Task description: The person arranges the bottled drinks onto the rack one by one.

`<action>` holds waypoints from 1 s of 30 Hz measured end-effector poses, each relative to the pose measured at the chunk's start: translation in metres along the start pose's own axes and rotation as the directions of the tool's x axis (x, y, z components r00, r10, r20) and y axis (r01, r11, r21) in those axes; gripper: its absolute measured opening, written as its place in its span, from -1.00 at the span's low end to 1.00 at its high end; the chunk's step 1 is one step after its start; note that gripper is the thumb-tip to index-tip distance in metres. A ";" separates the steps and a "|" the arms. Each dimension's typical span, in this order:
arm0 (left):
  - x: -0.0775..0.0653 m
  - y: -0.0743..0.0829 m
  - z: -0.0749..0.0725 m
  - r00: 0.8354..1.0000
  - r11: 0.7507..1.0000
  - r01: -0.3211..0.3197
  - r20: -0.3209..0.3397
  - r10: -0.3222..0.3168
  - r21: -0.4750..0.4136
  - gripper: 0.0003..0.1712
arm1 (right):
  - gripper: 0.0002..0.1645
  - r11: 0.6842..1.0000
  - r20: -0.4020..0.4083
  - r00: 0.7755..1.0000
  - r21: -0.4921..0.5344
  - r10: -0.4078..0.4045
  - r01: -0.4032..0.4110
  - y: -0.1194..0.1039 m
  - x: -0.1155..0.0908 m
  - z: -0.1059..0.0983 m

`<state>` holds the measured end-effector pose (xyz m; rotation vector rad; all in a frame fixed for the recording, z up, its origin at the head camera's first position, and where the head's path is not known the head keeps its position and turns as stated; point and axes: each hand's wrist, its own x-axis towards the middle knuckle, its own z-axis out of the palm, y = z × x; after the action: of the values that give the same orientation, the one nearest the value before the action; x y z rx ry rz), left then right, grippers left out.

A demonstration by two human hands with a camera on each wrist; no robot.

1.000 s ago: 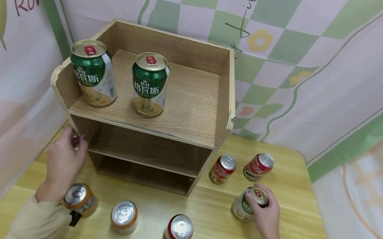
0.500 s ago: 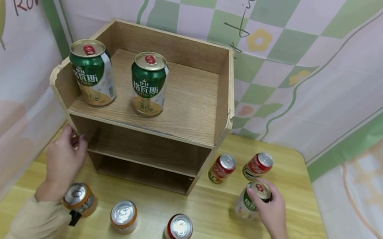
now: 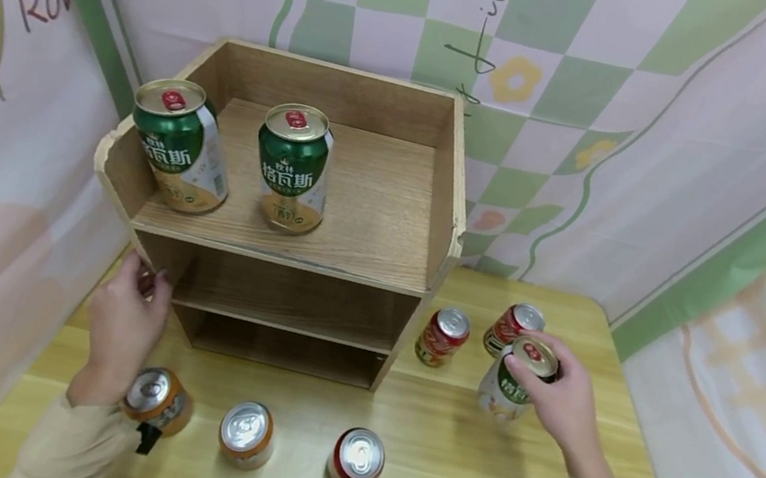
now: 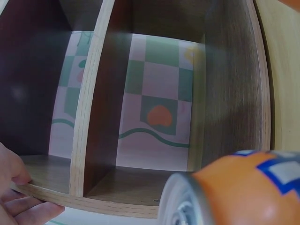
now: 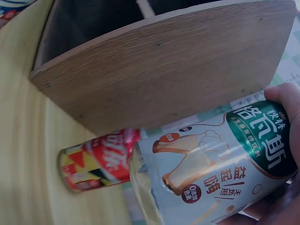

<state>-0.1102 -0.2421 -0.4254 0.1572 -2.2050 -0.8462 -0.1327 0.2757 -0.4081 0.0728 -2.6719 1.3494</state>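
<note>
My right hand (image 3: 571, 406) grips a green-and-white kvass can (image 3: 509, 385) near its gold top, with the thumb on the near side. The can is held above the table, its printed side filling much of the right wrist view. My left hand (image 3: 127, 323) pinches the front edge of the left side panel of a small wooden shelf (image 3: 303, 262); the left wrist view shows the thumb inside and fingers outside that panel. Two matching kvass cans, one at the left (image 3: 180, 154) and one near the middle (image 3: 291, 173), stand upright on the shelf's top board.
Right of the shelf stand two red cola cans, one nearer (image 3: 442, 338) and one farther (image 3: 511, 328). Along the table's front are an orange can (image 3: 161, 402) by the left forearm, another orange can (image 3: 247, 436) and a red-sided can (image 3: 357, 460). Printed cloth (image 3: 519, 152) hangs behind.
My right hand has lifted the kvass can off the table and carried it slightly back and right, towards the farther cola can. My left hand stays on the shelf panel.
</note>
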 end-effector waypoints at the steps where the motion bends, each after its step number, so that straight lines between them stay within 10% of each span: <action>1: 0.000 0.000 0.000 1.000 1.000 0.001 -0.001 -0.001 0.002 -0.83 | -0.42 1.000 0.008 1.000 -0.002 -0.003 0.003 -0.003 0.001 -0.002; 30: 0.000 0.000 -0.001 1.000 1.000 0.003 0.002 -0.003 0.007 -0.83 | -0.65 0.992 0.029 0.993 0.057 -0.111 0.109 -0.114 0.050 -0.062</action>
<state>-0.1097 -0.2426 -0.4250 0.1635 -2.2109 -0.8409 -0.1631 0.2590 -0.2731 0.2468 -2.6136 1.3997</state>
